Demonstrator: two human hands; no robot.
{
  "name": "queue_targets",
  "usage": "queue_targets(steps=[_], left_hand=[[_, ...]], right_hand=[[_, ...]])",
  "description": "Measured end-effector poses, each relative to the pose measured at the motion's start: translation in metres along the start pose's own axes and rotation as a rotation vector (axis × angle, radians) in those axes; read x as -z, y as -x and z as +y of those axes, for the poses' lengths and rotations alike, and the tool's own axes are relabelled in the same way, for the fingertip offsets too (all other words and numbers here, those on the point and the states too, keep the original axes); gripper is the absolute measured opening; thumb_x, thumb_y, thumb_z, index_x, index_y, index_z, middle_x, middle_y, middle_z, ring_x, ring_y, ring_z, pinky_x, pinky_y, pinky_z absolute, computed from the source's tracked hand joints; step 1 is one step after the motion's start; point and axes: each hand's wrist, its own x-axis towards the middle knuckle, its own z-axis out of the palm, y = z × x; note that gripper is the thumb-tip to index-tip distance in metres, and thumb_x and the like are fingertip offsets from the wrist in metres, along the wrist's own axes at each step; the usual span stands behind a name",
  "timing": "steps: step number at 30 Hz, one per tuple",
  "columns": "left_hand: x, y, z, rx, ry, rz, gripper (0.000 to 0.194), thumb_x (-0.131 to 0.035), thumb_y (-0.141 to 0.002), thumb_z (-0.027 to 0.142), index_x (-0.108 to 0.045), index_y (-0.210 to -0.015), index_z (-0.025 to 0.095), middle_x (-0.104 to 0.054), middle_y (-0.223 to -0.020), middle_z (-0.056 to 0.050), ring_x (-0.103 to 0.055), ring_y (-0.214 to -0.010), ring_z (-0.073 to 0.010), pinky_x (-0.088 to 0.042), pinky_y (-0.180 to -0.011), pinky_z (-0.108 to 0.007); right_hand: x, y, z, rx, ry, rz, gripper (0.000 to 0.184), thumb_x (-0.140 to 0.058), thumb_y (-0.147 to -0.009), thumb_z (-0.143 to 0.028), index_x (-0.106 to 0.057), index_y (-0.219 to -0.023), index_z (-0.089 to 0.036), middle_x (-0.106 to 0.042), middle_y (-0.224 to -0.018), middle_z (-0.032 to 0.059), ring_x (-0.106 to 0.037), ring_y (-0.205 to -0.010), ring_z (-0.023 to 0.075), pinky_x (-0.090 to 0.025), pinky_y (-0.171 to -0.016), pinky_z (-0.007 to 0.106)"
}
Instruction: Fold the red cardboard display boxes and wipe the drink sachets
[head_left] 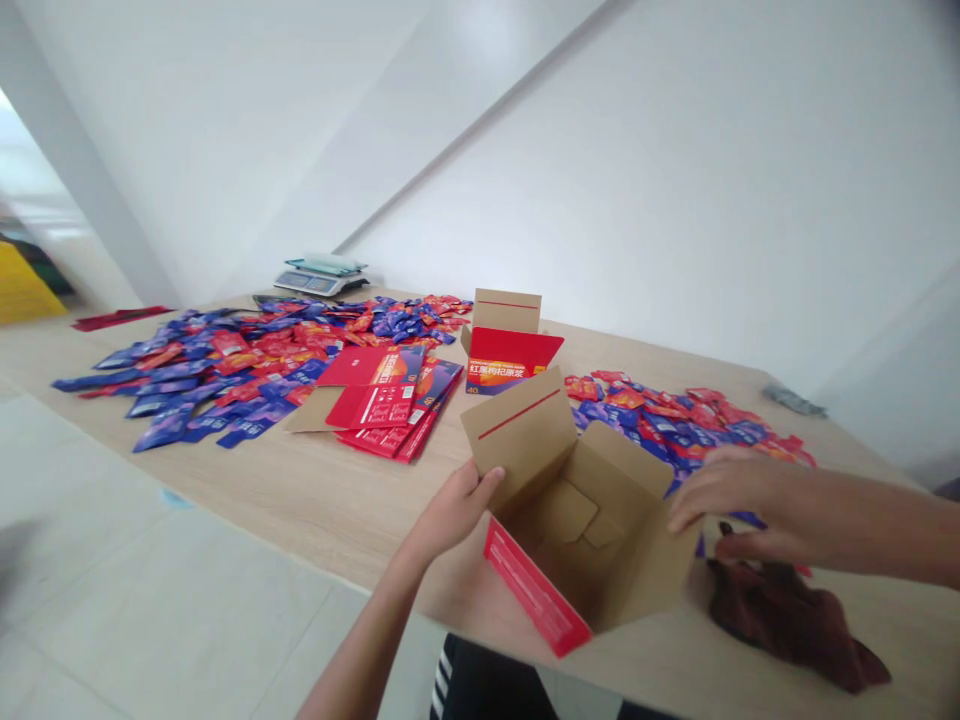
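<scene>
An open cardboard box is found between the two hands, at the near edge of the table; its brown interior is turned upward, and no contents are seen. Its left side is grasped by the left hand, thumb laid over the edge by the raised flap. At the right side, the fingers of the right hand are curved over the box's edge — whether grip or mere contact cannot be told. A red flap is pointed toward the person. Below the right hand, a dark cloth is noted; beyond the box, a pile of red and purple sachets. A second box is stood behind. Farther left, stacked cartons, a larger sachet heap and a scale are observed.
</scene>
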Motion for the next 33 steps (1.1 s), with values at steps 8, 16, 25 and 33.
queue_targets(steps=[8,16,25,33], left_hand=[[0.019,-0.039,-0.021,0.07,0.282,0.082,0.07,-0.05,-0.095,0.077,-0.067,-0.131,0.018,-0.074,-0.126,-0.014,-0.067,-0.121,-0.0338,-0.051,-0.104,-0.048],[0.047,-0.039,-0.066,0.167,0.336,0.383,0.081,-0.04,-0.092,0.086,-0.054,-0.143,0.025,-0.053,-0.155,-0.016,-0.052,-0.142,-0.0348,-0.04,-0.115,-0.053],[0.018,-0.003,-0.078,0.09,0.209,0.281,0.085,-0.06,-0.093,0.072,-0.034,-0.16,0.028,-0.036,-0.167,-0.015,-0.039,-0.151,-0.0349,-0.037,-0.12,-0.052],[-0.001,-0.003,-0.114,-0.001,0.021,0.233,0.1,-0.086,-0.077,0.054,-0.036,-0.157,0.022,-0.052,-0.155,-0.018,-0.05,-0.144,-0.0355,-0.044,-0.116,-0.051]], right_hand=[[-0.016,-0.053,-0.005,0.116,-0.01,0.12,0.034,-0.047,-0.106,-0.045,-0.075,-0.117,-0.029,-0.078,-0.109,0.0037,-0.072,-0.099,0.0214,-0.05,-0.089,0.033],[-0.022,-0.106,-0.006,0.084,0.03,0.298,0.035,-0.052,-0.104,-0.036,-0.065,-0.135,-0.026,-0.073,-0.13,0.0054,-0.07,-0.114,0.0219,-0.053,-0.096,0.034],[-0.021,-0.149,0.0,0.112,0.04,0.522,0.057,-0.065,-0.098,-0.042,-0.049,-0.152,-0.03,-0.064,-0.143,0.0057,-0.063,-0.127,0.0231,-0.049,-0.11,0.043],[-0.125,-0.087,0.046,-0.278,-0.152,1.123,0.106,-0.087,-0.069,-0.064,-0.04,-0.156,-0.025,-0.048,-0.152,0.0178,-0.053,-0.136,0.0375,-0.046,-0.112,0.059]])
